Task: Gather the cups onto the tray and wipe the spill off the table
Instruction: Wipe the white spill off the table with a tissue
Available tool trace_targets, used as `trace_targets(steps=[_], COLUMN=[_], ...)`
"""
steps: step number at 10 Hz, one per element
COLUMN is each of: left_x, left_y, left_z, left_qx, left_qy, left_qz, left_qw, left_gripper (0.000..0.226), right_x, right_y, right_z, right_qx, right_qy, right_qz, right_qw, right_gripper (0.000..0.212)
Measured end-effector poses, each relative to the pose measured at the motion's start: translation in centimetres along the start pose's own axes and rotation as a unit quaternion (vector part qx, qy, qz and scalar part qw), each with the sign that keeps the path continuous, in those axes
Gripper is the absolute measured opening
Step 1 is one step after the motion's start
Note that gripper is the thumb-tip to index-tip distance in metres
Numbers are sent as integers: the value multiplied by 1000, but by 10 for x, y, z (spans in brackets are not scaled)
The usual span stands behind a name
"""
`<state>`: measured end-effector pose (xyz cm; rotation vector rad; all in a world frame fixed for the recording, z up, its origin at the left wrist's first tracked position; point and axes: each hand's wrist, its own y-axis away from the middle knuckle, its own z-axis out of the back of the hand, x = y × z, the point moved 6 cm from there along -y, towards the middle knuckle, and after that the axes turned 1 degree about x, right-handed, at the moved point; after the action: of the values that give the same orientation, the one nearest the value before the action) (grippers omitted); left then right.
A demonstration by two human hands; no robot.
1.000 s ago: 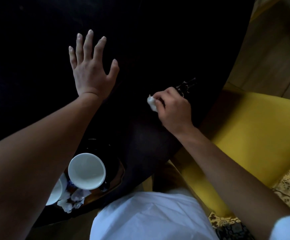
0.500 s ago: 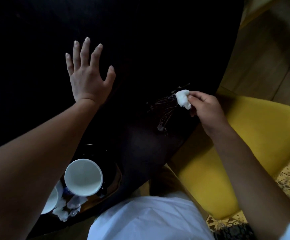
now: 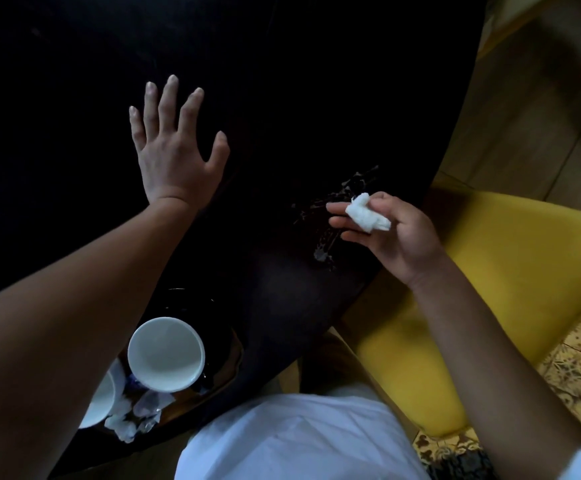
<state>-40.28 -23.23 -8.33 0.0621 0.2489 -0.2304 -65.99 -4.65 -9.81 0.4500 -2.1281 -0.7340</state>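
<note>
Dark table (image 3: pixel 282 81), tissue (image 3: pixel 367 216) on right fingers (image 3: pixel 342 221)

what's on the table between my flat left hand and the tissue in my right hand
In the head view, only dark table and streaks of the wet spill lie between the left hand and the crumpled white tissue.

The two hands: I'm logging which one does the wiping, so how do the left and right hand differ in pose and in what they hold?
The left hand lies flat on the dark table, back up, fingers spread and straight; the right hand is turned palm up with fingers loosely curled. The left hand holds nothing; the right hand holds a crumpled white tissue. The left hand is well clear of the spill; the right hand is at it. Both are bare.
</note>
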Motion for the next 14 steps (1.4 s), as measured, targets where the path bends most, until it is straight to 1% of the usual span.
trace_targets(steps=[1, 2, 3, 4, 5, 6, 7, 8, 9, 10, 11, 14], left_x=[0, 0, 0, 1, 1, 2, 2, 1, 1, 1, 2, 1], left_y=[0, 0, 0, 0, 0, 1, 0, 0, 0, 0, 1, 0], left_z=[0, 0, 0, -1, -1, -1, -1, -1, -1, -1, -1, -2], left_qx=[-1, -1, -1, -2, -2, -3, -3, -4, -4, -7, -10, -8], left_qy=[-1, 1, 1, 2, 1, 4, 2, 3, 3, 2, 3, 1], left_qz=[1, 2, 1, 1, 3, 1, 1, 1, 0, -1, -1, -2], left_qw=[1000, 1000, 1000, 1000, 1000, 1000, 1000, 1000, 1000, 1000, 1000, 1000], left_gripper=[65, 65, 65, 64, 64, 64, 64, 64, 64, 64, 63, 64], right_x=[1, 5, 11, 16, 27, 61, 89, 82, 60, 57, 64, 60], right_y=[1, 1, 5, 7, 0, -7, -12, -20, -21, -14, -9, -19], right_z=[9, 18, 22, 28, 44, 61, 51, 30, 22, 24, 29, 32], right_qx=[-36, -64, -74, -109, -170, -248, -275, -255, -229, -241, -269, -244], right_qy=[12, 53, 109, 130, 108, 250, 479, 591, 643, 662, 653, 718], right_qz=[5, 26, 46, 63, 78, 155, 274, 333, 342, 362, 368, 281], right_qw=[999, 996, 990, 983, 976, 923, 787, 689, 646, 611, 605, 589], right_gripper=[15, 3, 16, 17, 10, 16, 28, 28, 23, 25, 31, 34])
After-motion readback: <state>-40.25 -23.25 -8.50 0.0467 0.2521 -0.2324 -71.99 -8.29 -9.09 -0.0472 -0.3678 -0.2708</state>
